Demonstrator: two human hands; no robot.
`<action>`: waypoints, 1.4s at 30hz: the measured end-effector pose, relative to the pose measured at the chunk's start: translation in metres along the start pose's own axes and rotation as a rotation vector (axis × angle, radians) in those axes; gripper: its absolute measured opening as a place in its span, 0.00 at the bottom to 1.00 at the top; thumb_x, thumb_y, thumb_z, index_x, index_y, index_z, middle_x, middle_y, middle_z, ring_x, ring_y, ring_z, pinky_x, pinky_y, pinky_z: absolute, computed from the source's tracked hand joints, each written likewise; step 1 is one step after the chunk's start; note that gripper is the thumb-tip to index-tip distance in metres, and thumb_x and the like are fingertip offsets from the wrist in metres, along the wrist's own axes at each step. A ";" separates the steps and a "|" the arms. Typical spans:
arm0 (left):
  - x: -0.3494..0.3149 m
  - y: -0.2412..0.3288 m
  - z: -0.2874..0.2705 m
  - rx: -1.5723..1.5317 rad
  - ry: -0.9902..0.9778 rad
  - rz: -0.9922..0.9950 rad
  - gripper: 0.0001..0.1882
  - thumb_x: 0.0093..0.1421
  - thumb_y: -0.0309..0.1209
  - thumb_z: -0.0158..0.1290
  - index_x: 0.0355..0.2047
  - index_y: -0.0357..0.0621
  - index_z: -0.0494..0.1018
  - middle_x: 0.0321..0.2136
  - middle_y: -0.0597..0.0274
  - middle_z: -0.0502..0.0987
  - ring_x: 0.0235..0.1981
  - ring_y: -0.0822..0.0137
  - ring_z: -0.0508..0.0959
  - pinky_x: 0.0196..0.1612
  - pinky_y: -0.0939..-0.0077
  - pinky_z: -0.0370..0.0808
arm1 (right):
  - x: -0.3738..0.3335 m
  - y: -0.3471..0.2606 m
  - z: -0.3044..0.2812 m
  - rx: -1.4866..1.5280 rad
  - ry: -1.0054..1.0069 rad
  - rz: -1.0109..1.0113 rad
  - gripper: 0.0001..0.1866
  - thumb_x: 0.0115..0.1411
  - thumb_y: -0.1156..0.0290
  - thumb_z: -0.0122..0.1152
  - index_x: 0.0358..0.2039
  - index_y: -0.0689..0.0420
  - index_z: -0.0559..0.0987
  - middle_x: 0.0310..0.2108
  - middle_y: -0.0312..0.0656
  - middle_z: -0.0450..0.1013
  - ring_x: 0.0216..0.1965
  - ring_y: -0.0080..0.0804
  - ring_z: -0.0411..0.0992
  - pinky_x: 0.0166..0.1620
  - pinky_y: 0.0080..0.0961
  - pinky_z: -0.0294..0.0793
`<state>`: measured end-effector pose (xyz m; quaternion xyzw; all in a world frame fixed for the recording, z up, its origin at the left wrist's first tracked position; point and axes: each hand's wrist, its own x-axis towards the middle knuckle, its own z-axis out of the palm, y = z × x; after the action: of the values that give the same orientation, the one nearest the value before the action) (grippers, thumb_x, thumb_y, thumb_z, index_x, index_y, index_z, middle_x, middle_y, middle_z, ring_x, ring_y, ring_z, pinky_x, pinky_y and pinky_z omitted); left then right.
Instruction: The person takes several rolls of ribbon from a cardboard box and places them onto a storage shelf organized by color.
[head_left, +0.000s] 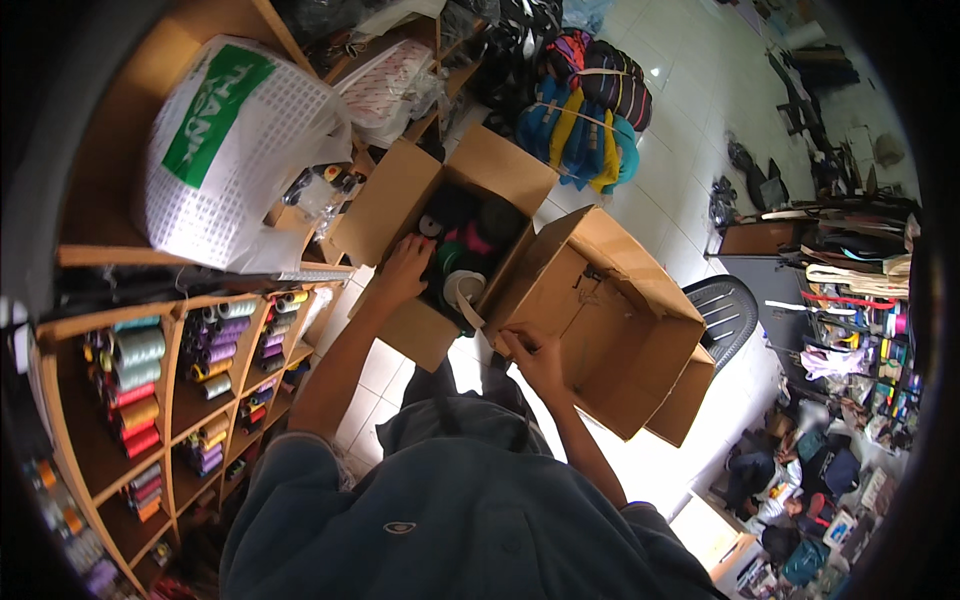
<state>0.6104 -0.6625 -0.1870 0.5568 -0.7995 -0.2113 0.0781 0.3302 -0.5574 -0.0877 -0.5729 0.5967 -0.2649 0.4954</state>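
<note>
An open cardboard box with raised flaps stands in front of me. Inside lie several rolls and spools, among them a white roll with a loose end, a pink piece and dark items. My left hand is over this box's left side, fingers apart and reaching to the contents; it holds nothing that I can see. To the right, a second cardboard box is tilted, with a few small scraps inside. My right hand is closed at its near left edge, fingers bent against the cardboard.
On the left, wooden shelves hold several coloured thread cones. A white plastic bag sits on an upper shelf. Beyond the boxes are tied colourful bundles. A black chair stands behind the second box; cluttered racks line the right.
</note>
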 end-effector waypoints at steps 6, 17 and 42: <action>0.049 -0.030 0.044 0.326 -0.333 0.104 0.55 0.34 0.32 0.70 0.63 0.50 0.53 0.61 0.49 0.56 0.60 0.42 0.60 0.57 0.45 0.64 | 0.026 -0.028 0.047 -0.112 0.127 0.013 0.09 0.56 0.73 0.62 0.37 0.60 0.81 0.19 0.40 0.75 0.16 0.19 0.68 0.22 0.21 0.66; 0.052 -0.057 0.082 0.414 -0.335 0.026 0.40 0.35 0.42 0.70 0.49 0.43 0.67 0.48 0.54 0.67 0.49 0.48 0.68 0.46 0.52 0.70 | 0.119 -0.011 0.079 -0.180 0.269 0.005 0.13 0.55 0.65 0.63 0.36 0.60 0.79 0.25 0.50 0.76 0.28 0.42 0.78 0.33 0.30 0.75; 0.054 0.040 -0.101 -0.645 -0.139 0.101 0.36 0.40 0.32 0.67 0.52 0.45 0.67 0.48 0.52 0.66 0.51 0.49 0.70 0.52 0.61 0.70 | 0.127 -0.037 0.079 1.113 -0.203 0.434 0.38 0.61 0.40 0.48 0.63 0.51 0.57 0.53 0.44 0.64 0.44 0.33 0.71 0.43 0.37 0.75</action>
<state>0.5928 -0.7264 -0.0850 0.4475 -0.7212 -0.4870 0.2061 0.4350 -0.6653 -0.1211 -0.1155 0.4214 -0.3742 0.8179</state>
